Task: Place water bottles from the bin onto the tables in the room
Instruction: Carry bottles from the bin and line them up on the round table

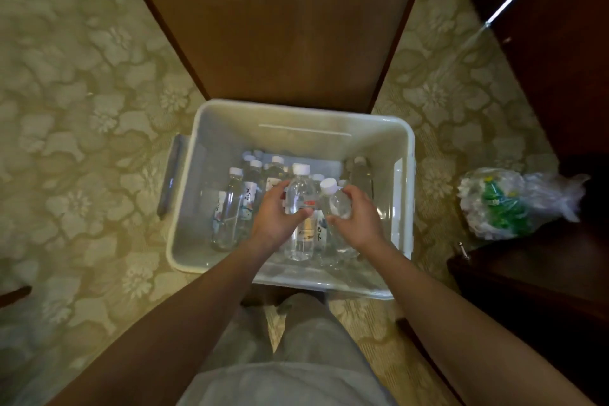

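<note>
Head view, looking straight down at a white plastic bin [296, 138] standing on a flower-patterned carpet [82, 109], its far edge against a dark wooden cabinet [280, 26]. Left grip [275, 212]: fingers and thumb curled round the middle of a clear water bottle [298, 191], which stands roughly upright inside the bin with its white cap toward the far wall. Right grip [359, 216]: fingers wrapped round a second bottle [339, 204], tilted so that its white cap leans toward the first bottle; the two bottles are just beside each other, and whether they touch cannot be told. Both grips lie within the bin's walls, near its middle. More bottles [230, 208] with white caps and printed labels fill the left and far parts of the bin; their number cannot be told. A grey handle [173, 175] sits on the bin's left side. To the right, on the carpet beside dark furniture, lies a clear plastic bag [514, 204] holding something green. The person's grey trousers [296, 356] fill the lower edge.
</note>
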Demonstrator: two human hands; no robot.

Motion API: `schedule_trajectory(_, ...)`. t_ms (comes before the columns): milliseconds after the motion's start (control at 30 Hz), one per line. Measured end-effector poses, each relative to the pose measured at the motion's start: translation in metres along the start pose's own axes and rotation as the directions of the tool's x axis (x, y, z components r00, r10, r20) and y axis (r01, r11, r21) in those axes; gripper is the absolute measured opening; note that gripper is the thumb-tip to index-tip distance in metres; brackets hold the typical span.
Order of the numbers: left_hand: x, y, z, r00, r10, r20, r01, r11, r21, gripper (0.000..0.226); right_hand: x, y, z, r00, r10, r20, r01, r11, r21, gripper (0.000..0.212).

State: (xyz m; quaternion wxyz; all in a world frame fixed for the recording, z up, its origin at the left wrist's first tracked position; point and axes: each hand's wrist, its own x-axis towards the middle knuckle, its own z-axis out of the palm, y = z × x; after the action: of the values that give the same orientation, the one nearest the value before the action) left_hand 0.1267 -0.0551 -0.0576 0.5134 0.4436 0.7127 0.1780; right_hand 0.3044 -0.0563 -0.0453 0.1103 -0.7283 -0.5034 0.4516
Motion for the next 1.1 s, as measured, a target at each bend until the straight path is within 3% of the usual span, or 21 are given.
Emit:
schedule_trajectory(133,-0.012,0.01,-0.035,0.994,0.088,-0.058,-0.089,0.996,-0.025,0.08,-0.007,-0.031,-0.011,0.998,-0.027,0.053,0.019,0.988,0.152,0.061)
schedule_trajectory(267,-0.03,0.022,-0.075,0.983,0.136,-0.119,-0.146,0.987,-0.074,0.059,-0.013,-0.074,-0.013,0.989,-0.115,0.092,0.092,0.97,0.227,0.058)
schedule_trajectory(600,-0.085,0.034,-0.195,0.93,0.21,-0.302,-0.272,0.946,-0.179,0.071,-0.033,-0.198,0.002,0.923,-0.337,0.186,0.261,0.904,0.34,0.049)
schedule_trajectory(833,-0.122,0.021,-0.292,0.876,0.234,-0.423,-0.342,0.918,-0.201,0.075,-0.076,-0.293,0.042,0.857,-0.437,0.272,0.314,0.862,0.397,0.042)
schedule_trajectory(1100,-0.169,-0.017,-0.425,0.822,0.271,-0.502,-0.406,0.895,-0.182,0.069,-0.138,-0.402,0.118,0.796,-0.542,0.27,0.393,0.801,0.451,0.038)
